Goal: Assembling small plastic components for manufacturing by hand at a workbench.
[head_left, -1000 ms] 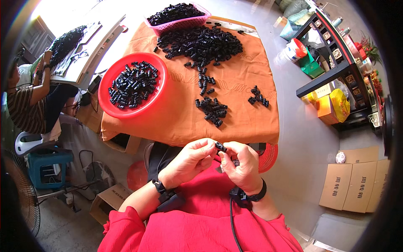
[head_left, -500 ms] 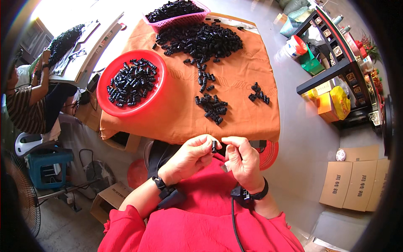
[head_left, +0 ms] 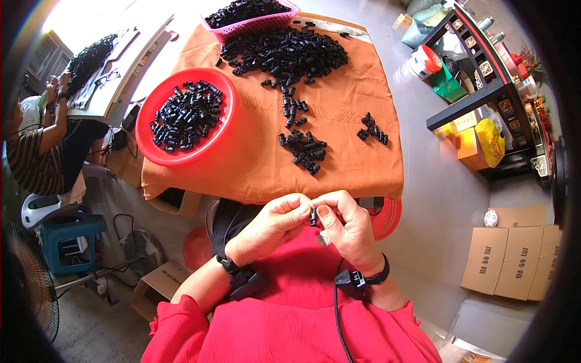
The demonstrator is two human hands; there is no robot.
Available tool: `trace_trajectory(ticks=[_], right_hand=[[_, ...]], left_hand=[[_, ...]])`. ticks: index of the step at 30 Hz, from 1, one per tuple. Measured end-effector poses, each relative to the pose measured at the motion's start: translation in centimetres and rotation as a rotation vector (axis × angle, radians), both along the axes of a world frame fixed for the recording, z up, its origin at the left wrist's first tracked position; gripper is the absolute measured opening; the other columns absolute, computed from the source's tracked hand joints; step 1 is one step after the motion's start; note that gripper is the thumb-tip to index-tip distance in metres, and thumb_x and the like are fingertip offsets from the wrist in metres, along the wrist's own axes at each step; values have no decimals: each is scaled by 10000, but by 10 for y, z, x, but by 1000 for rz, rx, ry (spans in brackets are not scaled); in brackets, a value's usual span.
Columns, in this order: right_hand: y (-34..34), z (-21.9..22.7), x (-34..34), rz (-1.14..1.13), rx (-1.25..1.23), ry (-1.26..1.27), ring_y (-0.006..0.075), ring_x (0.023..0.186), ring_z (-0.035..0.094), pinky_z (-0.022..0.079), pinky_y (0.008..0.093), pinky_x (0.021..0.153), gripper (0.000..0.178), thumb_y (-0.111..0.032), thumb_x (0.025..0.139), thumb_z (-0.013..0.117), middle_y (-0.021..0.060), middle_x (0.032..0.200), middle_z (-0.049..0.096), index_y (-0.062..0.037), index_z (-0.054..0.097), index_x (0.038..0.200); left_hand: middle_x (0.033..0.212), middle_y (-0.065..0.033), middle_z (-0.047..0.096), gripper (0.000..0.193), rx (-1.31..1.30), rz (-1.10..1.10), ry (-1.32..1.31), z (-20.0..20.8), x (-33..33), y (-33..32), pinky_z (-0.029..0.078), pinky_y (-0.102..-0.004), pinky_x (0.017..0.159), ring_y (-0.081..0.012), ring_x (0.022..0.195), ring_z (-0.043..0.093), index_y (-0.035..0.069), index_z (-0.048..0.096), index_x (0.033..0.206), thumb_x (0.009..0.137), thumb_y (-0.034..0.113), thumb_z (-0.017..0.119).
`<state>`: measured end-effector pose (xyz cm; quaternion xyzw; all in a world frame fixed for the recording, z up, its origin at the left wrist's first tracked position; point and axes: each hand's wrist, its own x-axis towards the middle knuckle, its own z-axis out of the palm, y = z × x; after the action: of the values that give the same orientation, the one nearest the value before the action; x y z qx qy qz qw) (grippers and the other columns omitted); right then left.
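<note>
Clock read from the centre of my remote feed. At 9 o'clock I log a seated co-worker (head_left: 36,158) in a striped top; at 8 to 9, a blue stool (head_left: 71,228). At 10 o'clock a red bowl (head_left: 227,128), part-filled with black pieces, sits on the orange-clothed worktop (head_left: 254,166). Between 11 and 12, a pink basket (head_left: 257,25) carries more of them. Between 6 and 7, the left hand (head_left: 266,227) pinches one black part (head_left: 313,216) between thumb and forefinger, just off the worktop's near edge. At 12 I note a large heap (head_left: 287,55) of similar pieces, a loose cluster (head_left: 304,151) nearer the centre. At 4 o'clock the right hand (head_left: 353,235) has thumb and forefinger against the part; its curled lower fingers hold a small pale piece (head_left: 323,239), kind unclear to me. At 2 o'clock: a smaller cluster (head_left: 372,129), then farther out a dark shelf unit (head_left: 463,113). Between 3 and 4, brown cartons (head_left: 505,260).
</note>
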<state>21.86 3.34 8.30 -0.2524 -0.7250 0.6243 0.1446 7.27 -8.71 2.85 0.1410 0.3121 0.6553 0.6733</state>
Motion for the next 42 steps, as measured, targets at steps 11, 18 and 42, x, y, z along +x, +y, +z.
trace_trajectory(ticks=[11,18,42], right_hand=[[6,-3,1,135,444,62,116,583,601,498,274,557,424,-45,880,756,54,674,587,-42,607,1277],[4,-6,4,87,210,84,79,606,590,493,260,556,403,-26,887,744,38,715,616,-42,609,1267],[5,-6,2,127,483,-15,237,623,660,526,342,582,505,-69,822,796,81,740,667,-52,602,1287]], left_hand=[[767,66,518,168,-120,111,8,4,0,3,297,-212,563,-38,627,384,123,599,964,1004,279,649],[753,70,472,246,-44,51,-149,3,3,5,271,-219,551,-47,620,326,78,621,982,1033,318,602],[878,47,569,223,-47,79,-140,-8,5,-1,317,-196,592,-38,661,368,100,616,1050,1042,322,588]])
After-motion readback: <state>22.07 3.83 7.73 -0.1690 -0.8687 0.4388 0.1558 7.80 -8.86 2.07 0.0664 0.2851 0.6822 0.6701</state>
